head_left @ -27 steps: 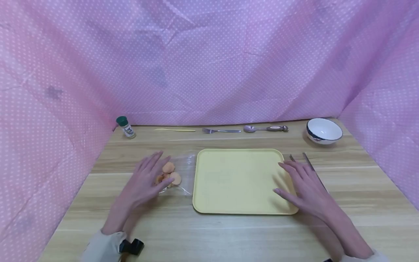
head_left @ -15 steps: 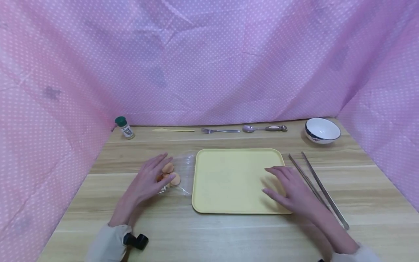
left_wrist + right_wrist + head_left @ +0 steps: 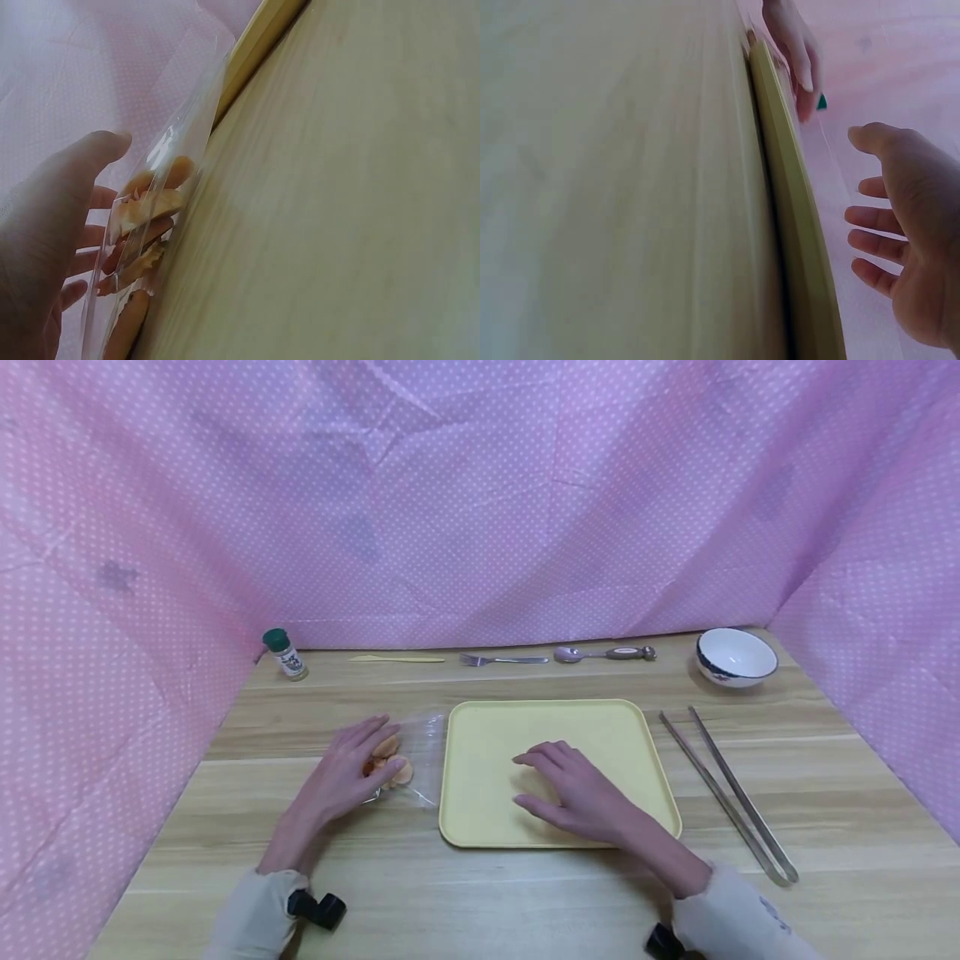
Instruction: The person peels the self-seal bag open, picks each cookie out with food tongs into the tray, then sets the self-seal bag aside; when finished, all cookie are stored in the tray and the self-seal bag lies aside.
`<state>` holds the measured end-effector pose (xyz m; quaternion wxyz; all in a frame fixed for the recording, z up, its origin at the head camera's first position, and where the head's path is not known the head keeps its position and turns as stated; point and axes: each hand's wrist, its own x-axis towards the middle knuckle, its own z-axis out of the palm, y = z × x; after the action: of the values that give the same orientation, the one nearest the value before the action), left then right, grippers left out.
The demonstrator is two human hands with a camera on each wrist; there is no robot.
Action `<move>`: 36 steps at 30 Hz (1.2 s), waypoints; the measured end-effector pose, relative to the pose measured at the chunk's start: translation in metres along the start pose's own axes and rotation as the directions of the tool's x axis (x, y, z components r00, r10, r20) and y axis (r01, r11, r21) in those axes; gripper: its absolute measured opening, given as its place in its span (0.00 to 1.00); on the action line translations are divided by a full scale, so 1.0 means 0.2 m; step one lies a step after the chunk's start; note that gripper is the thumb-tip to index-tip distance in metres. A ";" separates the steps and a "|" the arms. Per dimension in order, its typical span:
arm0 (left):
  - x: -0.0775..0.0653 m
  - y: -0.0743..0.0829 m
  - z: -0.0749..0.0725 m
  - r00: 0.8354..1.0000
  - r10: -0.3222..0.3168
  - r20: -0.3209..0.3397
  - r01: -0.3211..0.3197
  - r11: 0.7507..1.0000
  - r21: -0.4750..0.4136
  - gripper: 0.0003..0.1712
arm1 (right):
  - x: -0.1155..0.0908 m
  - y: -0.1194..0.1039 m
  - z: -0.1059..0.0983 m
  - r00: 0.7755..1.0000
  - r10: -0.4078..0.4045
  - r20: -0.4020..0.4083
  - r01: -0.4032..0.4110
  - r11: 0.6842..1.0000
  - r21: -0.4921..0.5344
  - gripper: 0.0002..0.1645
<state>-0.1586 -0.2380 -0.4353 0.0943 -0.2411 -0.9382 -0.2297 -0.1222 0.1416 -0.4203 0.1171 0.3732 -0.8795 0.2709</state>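
A clear plastic bag (image 3: 426,760) holding several round tan and brown pieces (image 3: 403,770) lies on the table left of the tray. My left hand (image 3: 347,772) is over the bag's left part, its fingers spread and hiding some of the pieces. In the left wrist view, the thumb and fingers are beside the bag (image 3: 161,161) without curling round it. Above the yellow tray (image 3: 480,822) hovers my right hand (image 3: 577,793), fingers loosely bent, holding nothing. The right wrist view shows that hand (image 3: 907,225) over the tray's raised edge (image 3: 795,202).
Metal tongs (image 3: 731,797) lie right of the tray. Along the back are a green-capped shaker (image 3: 288,657), a yellow knife (image 3: 397,658), a fork (image 3: 506,660), a spoon (image 3: 607,653) and a white bowl (image 3: 738,656). Pink dotted cloth (image 3: 480,502) hangs behind.
My right hand has moved left from beside the tongs to over the middle of the tray, uncovering the tongs. My left hand has shifted slightly right over the bag.
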 end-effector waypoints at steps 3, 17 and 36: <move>0.00 0.00 0.00 1.000 0.002 0.003 -0.002 1.000 -0.006 0.33 | 0.06 -0.03 0.05 1.000 -0.030 0.001 0.030 0.999 0.018 0.26; 0.02 0.00 0.03 0.999 0.018 0.038 -0.017 1.000 -0.017 0.33 | 0.28 -0.14 0.24 0.994 -0.105 0.012 0.104 0.994 0.021 0.22; 0.02 -0.02 0.06 0.997 -0.017 0.072 0.018 1.000 -0.012 0.34 | 0.40 -0.29 0.36 0.993 -0.011 0.114 0.022 0.995 -0.099 0.24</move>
<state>-0.1648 -0.2348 -0.4466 0.0569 -0.2414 -0.9416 -0.2277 -0.1362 0.0210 -0.4247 0.0876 0.3891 -0.8941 0.2037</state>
